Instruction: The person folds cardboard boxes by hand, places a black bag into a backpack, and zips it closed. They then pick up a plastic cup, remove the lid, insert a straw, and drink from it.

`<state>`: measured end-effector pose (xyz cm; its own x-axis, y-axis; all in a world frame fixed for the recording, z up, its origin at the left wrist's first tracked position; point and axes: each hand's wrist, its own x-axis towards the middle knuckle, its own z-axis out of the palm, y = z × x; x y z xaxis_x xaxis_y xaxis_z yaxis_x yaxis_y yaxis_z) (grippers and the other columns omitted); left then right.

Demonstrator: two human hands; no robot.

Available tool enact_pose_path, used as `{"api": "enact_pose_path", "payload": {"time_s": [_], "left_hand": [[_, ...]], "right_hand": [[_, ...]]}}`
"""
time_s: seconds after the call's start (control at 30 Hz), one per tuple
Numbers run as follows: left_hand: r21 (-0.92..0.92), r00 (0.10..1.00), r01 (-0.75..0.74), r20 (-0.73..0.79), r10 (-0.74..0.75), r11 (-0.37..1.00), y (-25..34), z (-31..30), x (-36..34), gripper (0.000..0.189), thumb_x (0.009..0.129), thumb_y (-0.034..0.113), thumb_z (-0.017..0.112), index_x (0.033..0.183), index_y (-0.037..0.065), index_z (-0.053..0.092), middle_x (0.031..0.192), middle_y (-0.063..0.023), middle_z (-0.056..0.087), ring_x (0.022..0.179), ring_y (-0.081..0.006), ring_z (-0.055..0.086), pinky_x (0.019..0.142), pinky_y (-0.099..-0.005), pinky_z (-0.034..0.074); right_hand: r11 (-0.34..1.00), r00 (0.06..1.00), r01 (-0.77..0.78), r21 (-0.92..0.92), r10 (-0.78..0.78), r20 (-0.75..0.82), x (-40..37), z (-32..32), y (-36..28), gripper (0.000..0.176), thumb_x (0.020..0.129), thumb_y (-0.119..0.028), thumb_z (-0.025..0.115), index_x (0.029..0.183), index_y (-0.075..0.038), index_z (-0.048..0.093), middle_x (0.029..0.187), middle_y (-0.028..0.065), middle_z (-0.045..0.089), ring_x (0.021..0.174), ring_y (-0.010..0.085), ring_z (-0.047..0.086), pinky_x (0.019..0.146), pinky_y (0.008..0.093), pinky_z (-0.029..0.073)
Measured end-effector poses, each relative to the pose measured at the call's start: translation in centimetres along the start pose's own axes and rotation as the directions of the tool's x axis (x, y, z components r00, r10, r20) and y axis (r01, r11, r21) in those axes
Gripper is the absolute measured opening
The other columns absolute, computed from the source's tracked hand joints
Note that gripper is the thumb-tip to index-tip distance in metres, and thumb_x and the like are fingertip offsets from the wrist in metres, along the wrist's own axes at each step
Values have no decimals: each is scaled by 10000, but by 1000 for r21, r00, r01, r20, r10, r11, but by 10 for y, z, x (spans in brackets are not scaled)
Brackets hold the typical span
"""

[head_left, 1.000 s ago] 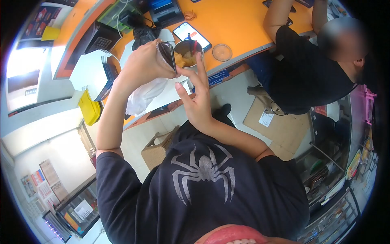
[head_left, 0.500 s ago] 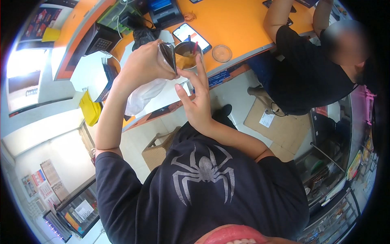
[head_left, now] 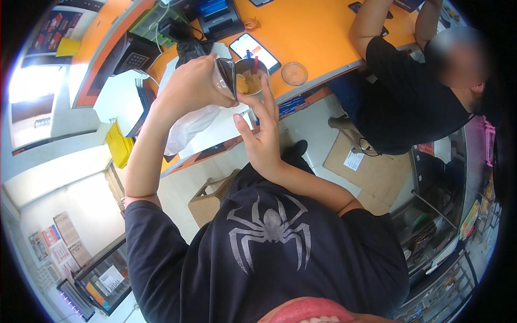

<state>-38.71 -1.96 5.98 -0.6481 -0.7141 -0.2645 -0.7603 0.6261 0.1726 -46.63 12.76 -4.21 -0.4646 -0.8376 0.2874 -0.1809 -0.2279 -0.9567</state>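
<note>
My left hand [head_left: 188, 89] is raised and closed around a clear container [head_left: 223, 78] that is tilted with its mouth against the rim of a steel cup [head_left: 250, 75]. Yellow-orange contents and a red stick show inside the cup. My right hand [head_left: 261, 134] is just below and beside the cup, with its fingers stretched up along the cup's near side. How firmly it grips the cup is partly hidden. Both hands are held in the air in front of my black shirt, above the orange counter [head_left: 312, 32].
On the counter lie a phone [head_left: 254, 49], a round clear lid [head_left: 294, 74] and a black printer [head_left: 218, 16]. A white plastic bag [head_left: 186, 129] hangs below my left hand. Another person in black [head_left: 409, 97] sits at the right. A cardboard box [head_left: 207, 202] stands on the floor.
Both hands, the container and the cup have drifted slightly up and to the right. The container stays tilted against the cup's rim, and yellow pieces show more clearly in the cup.
</note>
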Motion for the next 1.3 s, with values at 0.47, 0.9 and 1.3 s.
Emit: {"api": "enact_pose_path", "payload": {"time_s": [0.47,0.9,1.3], "left_hand": [[156,993,-25,120,6,987,15,-15,13,985,460,462,796,1242,-65,512,1120,-240,605,1054,-327,598,920,-335,469],[265,964,-152,254,83,952,28,-23,35,807,469,402,821,1100,-40,581,1017,-185,632,973,-335,607,869,-357,477],[343,953,-206,281,110,916,37,-21,44,719,451,343,858,1019,-12,597,944,-167,630,910,-330,619,811,-365,487]], "right_hand": [[1000,999,-16,20,17,-28,1,-1,2,323,881,-235,555,1152,-62,587,1501,214,215,1352,370,251,1068,494,208],[997,997,-34,69,38,-62,-1,-1,7,360,890,-221,570,1211,-60,551,1503,211,203,1358,366,232,1066,479,236],[993,996,-19,121,29,-86,-3,0,13,373,885,-156,578,1241,-56,526,1500,213,200,1372,369,212,1071,472,229]]}}
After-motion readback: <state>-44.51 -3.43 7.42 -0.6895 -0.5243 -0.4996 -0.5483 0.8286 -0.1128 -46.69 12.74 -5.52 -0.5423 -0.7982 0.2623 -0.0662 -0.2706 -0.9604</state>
